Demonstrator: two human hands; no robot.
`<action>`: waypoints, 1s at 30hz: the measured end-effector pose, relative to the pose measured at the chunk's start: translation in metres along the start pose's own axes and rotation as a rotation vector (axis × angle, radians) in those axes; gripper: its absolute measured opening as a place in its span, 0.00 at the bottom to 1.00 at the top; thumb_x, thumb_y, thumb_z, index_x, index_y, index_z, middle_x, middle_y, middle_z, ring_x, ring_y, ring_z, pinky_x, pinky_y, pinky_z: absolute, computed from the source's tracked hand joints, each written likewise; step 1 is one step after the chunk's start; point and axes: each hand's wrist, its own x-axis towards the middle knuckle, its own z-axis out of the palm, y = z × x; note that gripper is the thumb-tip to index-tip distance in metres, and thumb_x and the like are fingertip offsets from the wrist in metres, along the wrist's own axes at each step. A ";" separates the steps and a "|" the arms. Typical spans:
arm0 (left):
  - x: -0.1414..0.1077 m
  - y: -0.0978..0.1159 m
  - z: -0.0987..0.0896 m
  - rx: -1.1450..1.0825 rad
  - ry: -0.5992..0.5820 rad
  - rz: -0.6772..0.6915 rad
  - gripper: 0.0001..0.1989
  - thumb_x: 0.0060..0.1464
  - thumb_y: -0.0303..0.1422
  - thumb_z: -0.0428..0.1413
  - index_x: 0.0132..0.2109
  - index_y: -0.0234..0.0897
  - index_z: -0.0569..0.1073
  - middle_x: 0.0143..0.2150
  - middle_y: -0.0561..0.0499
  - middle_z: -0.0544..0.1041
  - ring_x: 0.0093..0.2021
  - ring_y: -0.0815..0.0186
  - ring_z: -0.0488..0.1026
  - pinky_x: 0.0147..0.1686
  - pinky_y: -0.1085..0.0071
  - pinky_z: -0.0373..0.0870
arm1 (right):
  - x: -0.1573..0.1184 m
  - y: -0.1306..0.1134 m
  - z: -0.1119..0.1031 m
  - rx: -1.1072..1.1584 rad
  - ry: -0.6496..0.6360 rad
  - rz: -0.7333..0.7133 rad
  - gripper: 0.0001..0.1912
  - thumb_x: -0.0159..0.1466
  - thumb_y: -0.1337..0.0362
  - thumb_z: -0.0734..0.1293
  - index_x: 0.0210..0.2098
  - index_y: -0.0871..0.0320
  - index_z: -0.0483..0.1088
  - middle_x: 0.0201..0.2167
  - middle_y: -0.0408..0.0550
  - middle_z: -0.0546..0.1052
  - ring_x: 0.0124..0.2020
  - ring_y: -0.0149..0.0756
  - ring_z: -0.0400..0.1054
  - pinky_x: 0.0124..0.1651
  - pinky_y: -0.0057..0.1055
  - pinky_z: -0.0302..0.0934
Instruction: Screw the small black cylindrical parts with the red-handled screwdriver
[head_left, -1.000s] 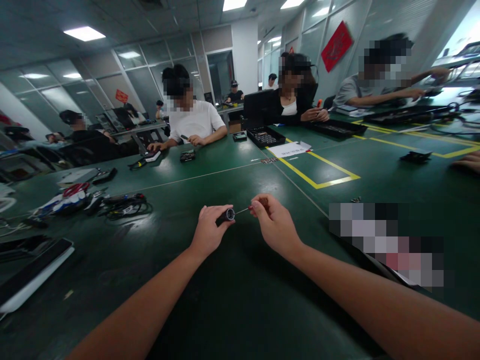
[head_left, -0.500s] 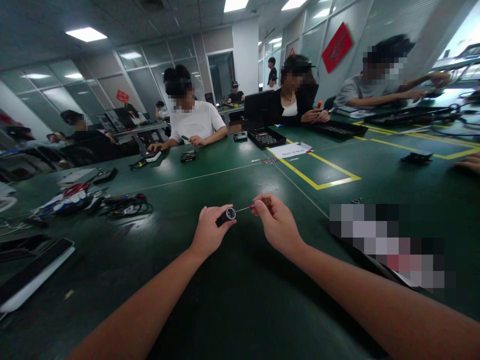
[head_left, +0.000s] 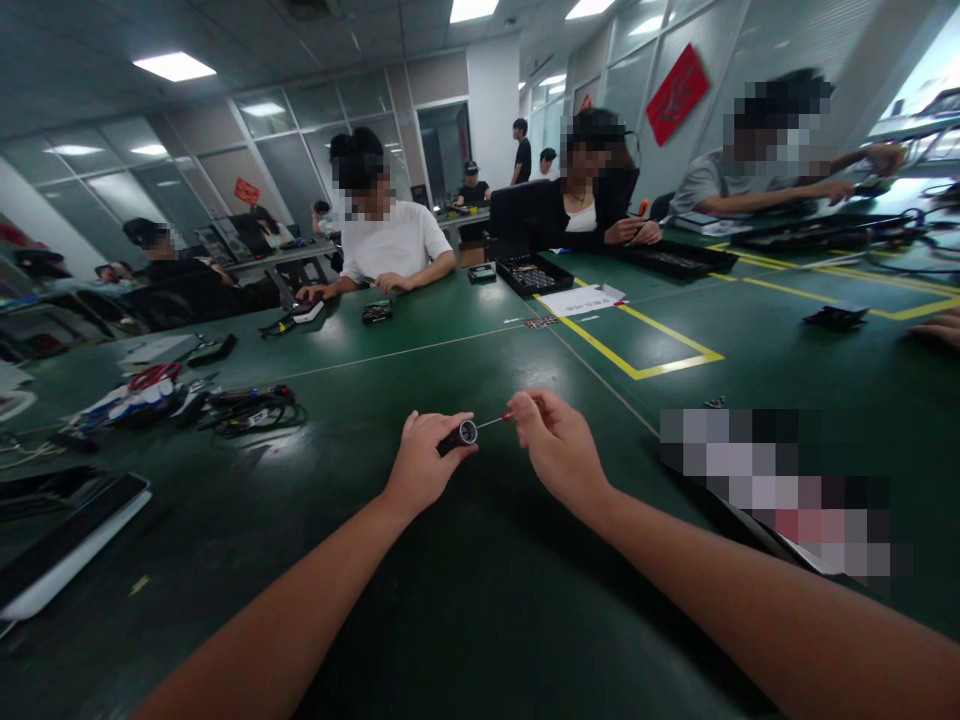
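Observation:
My left hand [head_left: 429, 458] is closed round a short black cylinder [head_left: 466, 433] whose round end has a pale metallic ring and faces me. I cannot make out exactly what kind of part it is. My right hand [head_left: 555, 440] grips a screwdriver [head_left: 495, 420] by its reddish handle, which the fingers mostly cover. Its thin metal shaft points left, with the tip at the ringed end of the cylinder. Whether the tip sits inside or only touches the rim is too small to tell. Both hands are above the green table [head_left: 465, 620].
Black cables [head_left: 255, 408] and a bundle of wires lie on the left, with a black-and-white case [head_left: 82, 545] nearer me. A blurred-out flat object [head_left: 780, 500] lies right. Across the table, several people work beside black trays [head_left: 532, 275]. Yellow tape [head_left: 637, 372] marks the surface.
The screwdriver and cylinder have shifted very slightly to the right, and my right fingers have turned a little on the handle. The person opposite has lowered the held item slightly.

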 end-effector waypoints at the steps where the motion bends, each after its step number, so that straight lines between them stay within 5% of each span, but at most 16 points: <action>1: 0.000 0.001 0.000 0.009 -0.009 0.003 0.20 0.58 0.31 0.65 0.56 0.49 0.75 0.50 0.52 0.79 0.54 0.56 0.72 0.68 0.41 0.49 | 0.000 -0.002 -0.001 -0.033 0.015 -0.002 0.20 0.71 0.47 0.60 0.34 0.54 0.72 0.21 0.40 0.70 0.23 0.34 0.65 0.30 0.32 0.57; 8: -0.001 0.000 0.000 0.030 -0.016 0.004 0.19 0.60 0.34 0.62 0.57 0.49 0.74 0.53 0.50 0.78 0.56 0.54 0.71 0.68 0.39 0.48 | -0.001 -0.003 -0.001 -0.097 0.032 -0.036 0.11 0.70 0.59 0.57 0.45 0.53 0.68 0.31 0.45 0.77 0.30 0.38 0.70 0.35 0.34 0.59; 15: -0.002 0.000 0.002 0.034 -0.025 0.016 0.18 0.59 0.33 0.63 0.56 0.50 0.75 0.52 0.51 0.78 0.55 0.56 0.72 0.68 0.40 0.48 | 0.000 -0.001 -0.001 -0.146 0.037 -0.029 0.16 0.72 0.53 0.55 0.41 0.52 0.69 0.28 0.43 0.74 0.28 0.38 0.68 0.34 0.35 0.57; 23: -0.001 0.002 -0.001 0.000 0.000 0.020 0.17 0.59 0.32 0.64 0.55 0.46 0.75 0.51 0.50 0.79 0.53 0.55 0.73 0.65 0.44 0.56 | -0.001 0.003 0.005 0.052 0.097 -0.010 0.08 0.69 0.57 0.59 0.43 0.53 0.64 0.33 0.45 0.74 0.35 0.39 0.70 0.41 0.37 0.62; 30: 0.004 -0.002 -0.004 0.039 0.002 0.033 0.17 0.59 0.30 0.63 0.55 0.47 0.75 0.54 0.51 0.78 0.56 0.55 0.72 0.65 0.45 0.55 | 0.015 0.023 0.008 0.364 0.196 0.330 0.13 0.66 0.51 0.61 0.33 0.53 0.66 0.27 0.45 0.73 0.27 0.37 0.68 0.33 0.37 0.66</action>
